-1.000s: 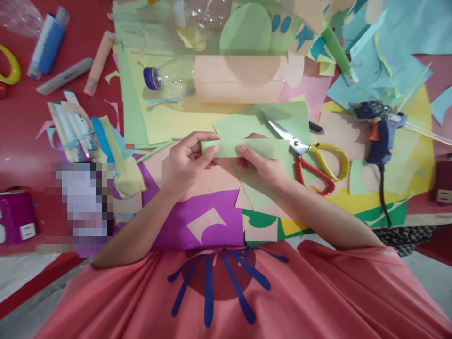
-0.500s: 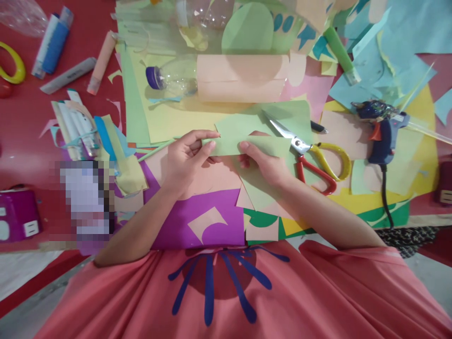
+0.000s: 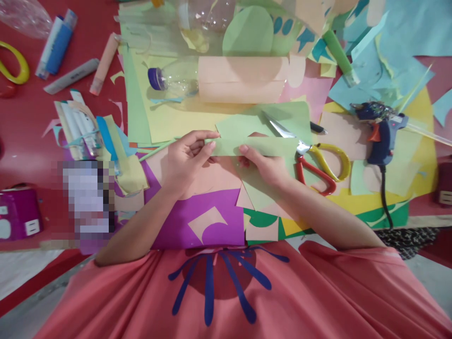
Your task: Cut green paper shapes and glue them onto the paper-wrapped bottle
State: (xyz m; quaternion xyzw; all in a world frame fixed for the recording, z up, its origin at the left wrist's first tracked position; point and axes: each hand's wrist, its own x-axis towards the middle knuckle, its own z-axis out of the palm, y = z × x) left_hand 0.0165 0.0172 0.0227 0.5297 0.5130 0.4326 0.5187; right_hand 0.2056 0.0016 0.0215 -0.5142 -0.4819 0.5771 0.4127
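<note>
A light green paper strip (image 3: 229,147) is stretched level between both hands. My left hand (image 3: 190,153) pinches its left end between thumb and fingers. My right hand (image 3: 263,160) grips it nearer the middle, thumb on top and fingers behind; the free end reaches right over the scissors. Those scissors (image 3: 302,148), with one yellow and one red handle, lie partly open beside my right hand. Beyond the hands lies a clear plastic bottle (image 3: 176,77) with a dark blue cap, its body wrapped in peach paper (image 3: 243,80).
A glue gun (image 3: 383,136) lies at the right, its cord running toward me. Purple paper (image 3: 169,221) and cut scraps spread below the hands. Several markers (image 3: 81,125) and a blurred-out rectangular object (image 3: 88,197) are on the left. Blue paper (image 3: 416,33) covers the far right.
The strip's free right end now shows as a flatter, longer band across the scissors' pivot. Both hands keep nearly the same place and grip; the view has shifted slightly.
</note>
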